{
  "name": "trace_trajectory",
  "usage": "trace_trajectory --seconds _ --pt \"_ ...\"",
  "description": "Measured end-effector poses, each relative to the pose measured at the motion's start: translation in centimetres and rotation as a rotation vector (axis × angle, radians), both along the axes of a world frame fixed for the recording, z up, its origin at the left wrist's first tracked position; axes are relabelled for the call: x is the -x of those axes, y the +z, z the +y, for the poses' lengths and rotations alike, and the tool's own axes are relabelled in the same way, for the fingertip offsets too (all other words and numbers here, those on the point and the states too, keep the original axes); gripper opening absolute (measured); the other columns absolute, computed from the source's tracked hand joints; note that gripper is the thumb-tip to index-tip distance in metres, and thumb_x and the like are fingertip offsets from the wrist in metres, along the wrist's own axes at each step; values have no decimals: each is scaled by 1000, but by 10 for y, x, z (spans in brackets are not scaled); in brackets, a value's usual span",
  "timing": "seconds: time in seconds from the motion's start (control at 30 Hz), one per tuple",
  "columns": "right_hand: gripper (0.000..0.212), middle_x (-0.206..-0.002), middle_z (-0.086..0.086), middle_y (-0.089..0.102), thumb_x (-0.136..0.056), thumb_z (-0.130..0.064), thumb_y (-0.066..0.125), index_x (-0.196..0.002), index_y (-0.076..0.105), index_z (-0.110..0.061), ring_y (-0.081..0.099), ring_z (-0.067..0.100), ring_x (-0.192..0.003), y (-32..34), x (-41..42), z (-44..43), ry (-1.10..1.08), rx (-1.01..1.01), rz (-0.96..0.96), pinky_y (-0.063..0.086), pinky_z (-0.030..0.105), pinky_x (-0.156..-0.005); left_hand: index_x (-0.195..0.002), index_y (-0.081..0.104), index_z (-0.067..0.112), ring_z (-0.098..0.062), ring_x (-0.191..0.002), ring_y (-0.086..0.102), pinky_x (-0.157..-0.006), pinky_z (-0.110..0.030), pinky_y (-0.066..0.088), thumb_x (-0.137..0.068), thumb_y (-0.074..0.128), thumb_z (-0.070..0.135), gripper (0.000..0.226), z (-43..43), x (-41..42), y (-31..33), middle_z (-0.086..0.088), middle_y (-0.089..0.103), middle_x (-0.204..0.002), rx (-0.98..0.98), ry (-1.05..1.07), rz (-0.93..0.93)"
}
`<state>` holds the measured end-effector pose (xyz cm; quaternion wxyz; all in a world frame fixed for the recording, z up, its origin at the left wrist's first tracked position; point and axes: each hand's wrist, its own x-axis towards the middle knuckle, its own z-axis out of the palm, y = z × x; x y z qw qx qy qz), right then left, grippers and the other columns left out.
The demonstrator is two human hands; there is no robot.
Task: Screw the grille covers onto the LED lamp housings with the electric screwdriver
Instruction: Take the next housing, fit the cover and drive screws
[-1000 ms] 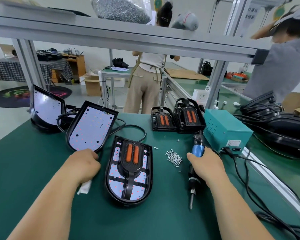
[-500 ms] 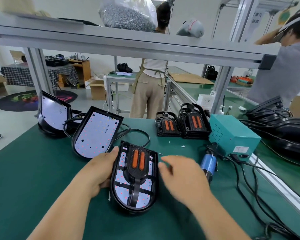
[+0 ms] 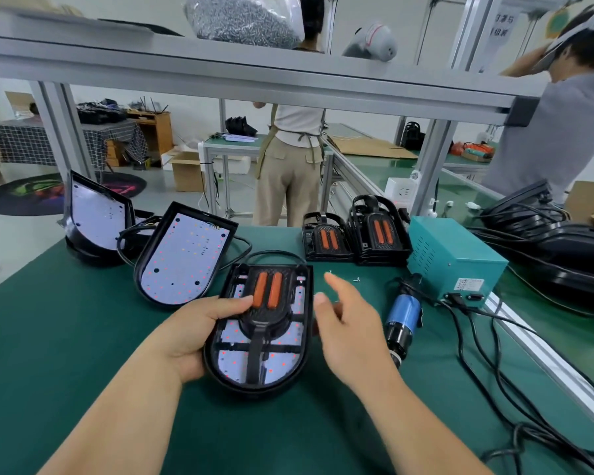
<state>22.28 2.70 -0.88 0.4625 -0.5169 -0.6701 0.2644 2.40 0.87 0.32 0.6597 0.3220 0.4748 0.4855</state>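
My left hand (image 3: 192, 334) grips the black oval LED lamp housing (image 3: 251, 390), thumb on its black grille cover (image 3: 264, 325); my right hand (image 3: 352, 327) hovers alongside, fingers loosely spread, holding nothing.

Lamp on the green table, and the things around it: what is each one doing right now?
Front lamp: grille cover on, held at its left edge.
Left hand: grips the front lamp, thumb on the grille cover.
Right hand: open, holding nothing, beside the lamp.
Electric screwdriver: lying on the table, unheld.
Second lamp: no cover, LED board showing.
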Motion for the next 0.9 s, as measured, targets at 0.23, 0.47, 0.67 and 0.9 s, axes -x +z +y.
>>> trace_trajectory --seconds 0.23,0.47,0.67,0.9 --pt "28 -68 -5 61 -99 -8 54 -111 57 -34 52 9 -58 -1 8 0 41 98 268 46 29 -64 -78 79 -2 -34 -66 74 -56 -39 60 -69 67 18 26 -4 -2 0 -22 76 -83 -17 -103 -260" --pt "62 -104 -12 54 -92 -4 56 -146 41 -29 56 5 -94 5 1 8 28 62 -50 44 6 -80 -57 76 -1 -11 -60 73 -55 -20 57 -65 91 18 26 -18 8 15 -12 74 -64 -157 -226 -113" --pt "36 -121 -4 44 -88 -30 72 -123 63 -27 53 8 -98 4 -1 13 -13 -11 -9 42 14 -92 -83 77 -5 -30 -55 71 -48 -32 57 -14 101 30 81 -27 21 9 -25 72 -73 -265 -74 -440" --pt "24 -85 -6 55 -91 -28 69 -75 64 -10 51 6 -80 3 0 19 -59 -150 84 40 25 -76 -88 81 4 -30 -83 75 -69 -37 62 -60 93 21 35 -19 21 5 -17 76 -92 -407 122 -555"
